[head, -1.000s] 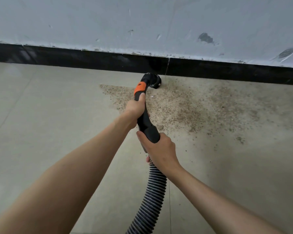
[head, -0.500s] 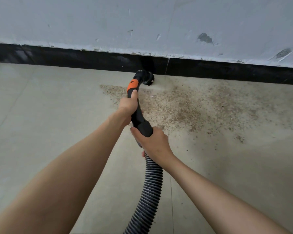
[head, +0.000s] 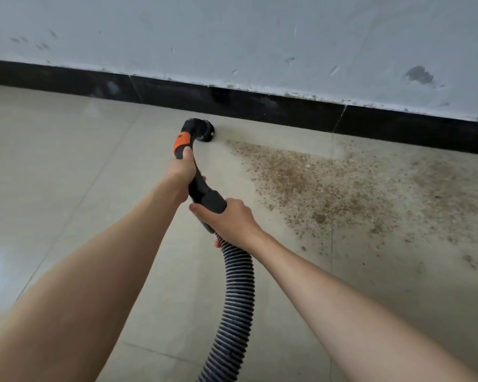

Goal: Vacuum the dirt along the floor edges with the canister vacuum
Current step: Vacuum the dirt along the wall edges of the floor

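Floor (head: 66,166) open at left and lower centre; black skirting (head: 260,104) and wall (head: 232,37) block the top edge.

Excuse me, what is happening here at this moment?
A person is vacuuming along the wall. The left hand grips the black wand below its orange band, and the right hand holds the cuff where the ribbed hose joins. The brush nozzle sits on the floor near the black baseboard. A patch of brown dirt lies to its right.
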A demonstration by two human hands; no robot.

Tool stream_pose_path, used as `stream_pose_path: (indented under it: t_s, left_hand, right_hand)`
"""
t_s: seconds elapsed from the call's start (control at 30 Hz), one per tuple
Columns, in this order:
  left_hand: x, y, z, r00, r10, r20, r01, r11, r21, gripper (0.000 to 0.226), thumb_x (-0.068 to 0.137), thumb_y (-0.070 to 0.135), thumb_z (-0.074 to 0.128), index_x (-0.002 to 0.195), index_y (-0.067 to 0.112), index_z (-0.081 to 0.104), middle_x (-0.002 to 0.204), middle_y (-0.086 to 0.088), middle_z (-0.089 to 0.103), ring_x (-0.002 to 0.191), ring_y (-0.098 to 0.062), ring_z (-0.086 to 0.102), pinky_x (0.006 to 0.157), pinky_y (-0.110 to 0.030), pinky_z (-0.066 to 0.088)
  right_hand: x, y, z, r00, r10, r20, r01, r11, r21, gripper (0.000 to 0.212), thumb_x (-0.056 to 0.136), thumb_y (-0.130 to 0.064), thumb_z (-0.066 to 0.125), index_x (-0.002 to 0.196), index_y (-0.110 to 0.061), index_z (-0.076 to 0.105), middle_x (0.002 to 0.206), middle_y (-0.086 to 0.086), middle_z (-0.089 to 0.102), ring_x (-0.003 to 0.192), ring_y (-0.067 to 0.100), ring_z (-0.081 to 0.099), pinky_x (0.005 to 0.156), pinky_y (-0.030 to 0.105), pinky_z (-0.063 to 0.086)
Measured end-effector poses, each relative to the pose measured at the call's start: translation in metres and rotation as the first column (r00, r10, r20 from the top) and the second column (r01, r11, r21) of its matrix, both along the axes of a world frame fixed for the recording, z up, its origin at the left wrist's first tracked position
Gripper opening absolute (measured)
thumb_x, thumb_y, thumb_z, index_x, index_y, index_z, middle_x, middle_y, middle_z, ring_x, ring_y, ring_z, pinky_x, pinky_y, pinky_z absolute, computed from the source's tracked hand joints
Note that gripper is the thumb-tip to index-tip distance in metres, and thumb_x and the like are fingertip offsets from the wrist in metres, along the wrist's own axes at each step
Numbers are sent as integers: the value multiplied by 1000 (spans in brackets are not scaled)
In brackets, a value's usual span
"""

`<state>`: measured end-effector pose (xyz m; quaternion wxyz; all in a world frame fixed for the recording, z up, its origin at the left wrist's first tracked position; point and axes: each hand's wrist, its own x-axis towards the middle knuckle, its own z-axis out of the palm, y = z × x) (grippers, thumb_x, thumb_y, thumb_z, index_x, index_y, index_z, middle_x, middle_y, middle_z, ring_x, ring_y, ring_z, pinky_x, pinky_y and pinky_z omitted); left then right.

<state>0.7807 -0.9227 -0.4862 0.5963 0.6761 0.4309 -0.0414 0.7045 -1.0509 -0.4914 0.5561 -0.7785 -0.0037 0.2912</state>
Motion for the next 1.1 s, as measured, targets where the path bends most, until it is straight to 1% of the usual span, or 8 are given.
stream_pose_path:
  t_s: [0.2,0.3,0.43,0.63,0.7,0.8,0.9,1.1]
  left_hand:
    - [-23,-3,-2,999,-49,-16,48,999,-21,39,97,43,41,79,8,42,68,-8,55,55,-21,58,64,-33,53]
    - [-29,-13,0,995,-99,-17,98,994,-58,36,97,41,41,82,8,43,71,-9,54,56,-22,57,58,-31,50]
    - [-28,-31,5,987,-158,0,157,983,-92,35,98,40,41,83,8,42,73,-9,52,58,-22,55,64,-34,50]
    - [-26,-68,6,961,-276,-14,274,957,-93,38,98,43,40,85,7,43,74,-9,53,57,-21,55,56,-32,49]
    - [-27,-82,5,954,-300,-7,297,949,-106,38,98,43,40,84,8,43,75,-9,53,58,-21,55,58,-33,49]
    - [-28,-101,5,942,-337,4,334,933,-131,38,99,42,40,96,5,45,78,-9,51,59,-21,54,61,-34,50]
    - [-29,-124,6,918,-397,10,395,909,-136,39,99,41,40,109,4,44,78,-8,50,56,-20,53,52,-30,47]
    - [-31,-166,5,866,-499,20,497,857,-135,41,99,42,39,108,3,46,72,-9,52,56,-21,53,54,-31,47]
  right_hand:
    - [-30,-2,-3,998,-54,-37,55,998,19,41,77,-53,69,70,-15,54,55,-7,55,37,12,55,45,23,49]
    - [-40,-10,-2,996,-77,-37,78,997,3,44,76,-56,68,74,-14,54,59,-4,55,38,13,56,48,26,50]
    - [-44,-23,2,991,-130,-42,130,991,2,45,77,-56,68,75,-13,54,61,-2,55,36,13,54,46,24,48]
    - [-51,-54,4,977,-206,-45,207,978,4,44,76,-56,68,76,-14,56,60,-5,56,37,11,55,42,21,46]
    - [-54,-66,3,973,-225,-41,226,974,0,43,77,-56,69,75,-14,56,59,-5,57,38,10,55,42,20,46]
    - [-58,-82,3,967,-254,-28,253,967,-19,43,77,-56,69,74,-15,56,60,-4,58,38,10,57,41,20,46]
    - [-63,-99,3,947,-321,-26,321,947,-26,43,77,-55,70,73,-16,55,58,-5,57,37,10,56,38,18,42]
    - [-76,-127,3,908,-419,-21,418,908,-39,41,79,-54,70,76,-17,55,61,-4,57,37,9,56,38,16,41]
